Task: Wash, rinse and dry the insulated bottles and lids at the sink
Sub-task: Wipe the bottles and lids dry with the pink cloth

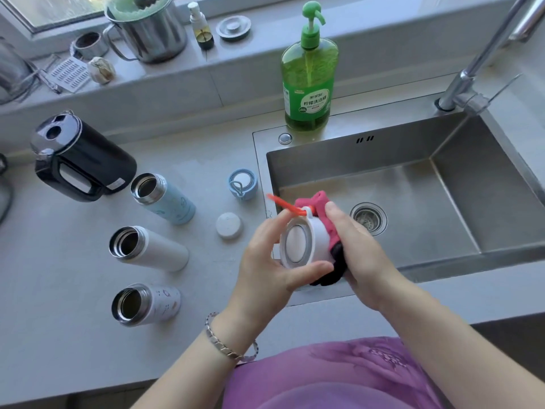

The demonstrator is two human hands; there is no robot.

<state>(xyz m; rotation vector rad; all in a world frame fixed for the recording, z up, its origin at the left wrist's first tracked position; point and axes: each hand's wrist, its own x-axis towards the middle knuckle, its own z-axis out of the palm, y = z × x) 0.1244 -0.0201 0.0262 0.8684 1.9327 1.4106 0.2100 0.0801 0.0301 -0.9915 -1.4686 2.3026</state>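
Note:
My left hand (pixel 265 258) grips a white lid (pixel 303 243) with an orange-red strap (pixel 284 205), held above the sink's front-left corner. My right hand (pixel 354 246) holds a pink and black cloth (pixel 328 225) wrapped against the lid's far side. Three open bottles stand on the counter at left: a light blue bottle (pixel 165 199), a plain white bottle (pixel 150 249), and a white patterned bottle (pixel 147 302). A blue lid (pixel 243 184) and a white lid (pixel 229 225) rest on the counter between the bottles and the sink.
The steel sink (pixel 413 184) has a drain strainer (pixel 368 218) and a faucet (pixel 472 81) at back right. A green dish soap bottle (pixel 308 78) stands behind the sink. A black kettle (pixel 79 160) sits at left. A steel pot (pixel 147 28) is on the sill.

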